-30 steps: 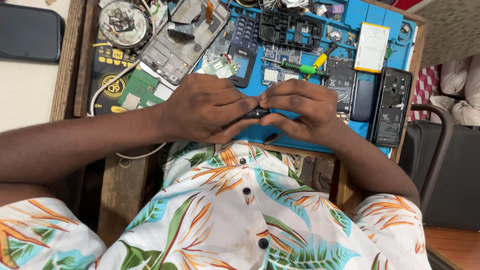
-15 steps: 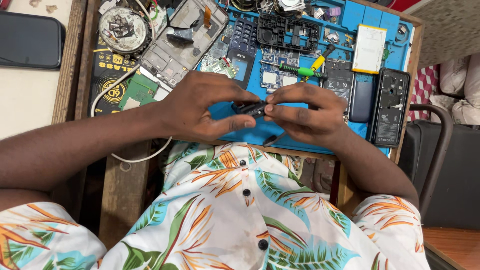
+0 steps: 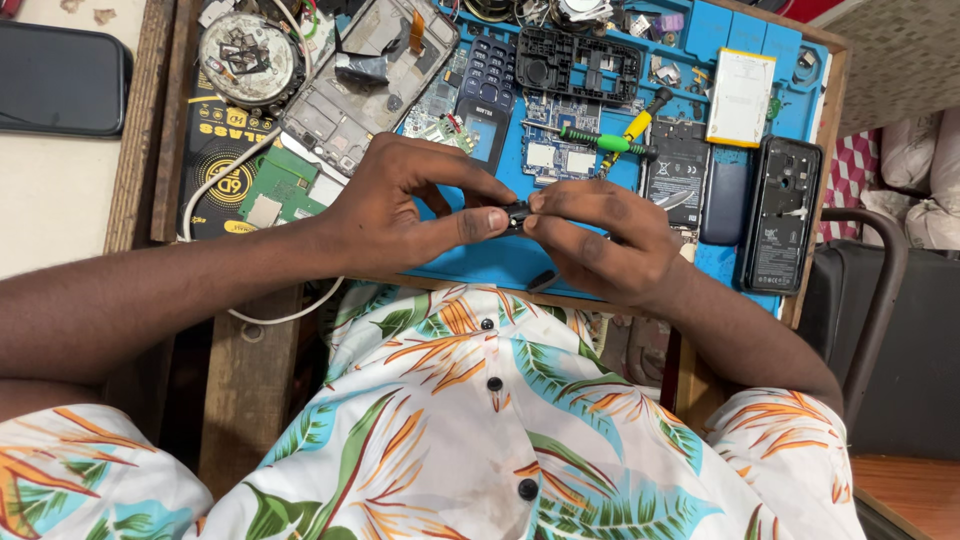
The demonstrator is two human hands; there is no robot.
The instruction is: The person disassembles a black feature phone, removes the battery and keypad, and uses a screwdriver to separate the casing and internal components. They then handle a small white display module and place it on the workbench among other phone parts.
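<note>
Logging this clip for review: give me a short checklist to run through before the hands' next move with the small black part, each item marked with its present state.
1. Small black part pinched from both sides: ok, left hand and right hand both have fingertips on it.
2. Part held over the blue work mat: ok.
3. Green-handled screwdriver within reach: ok, lying on the mat just beyond the hands.
4. Loose dark piece at the mat's near edge secure: cannot tell.
5. Which way the part faces: cannot tell, fingers cover most of it.
</note>
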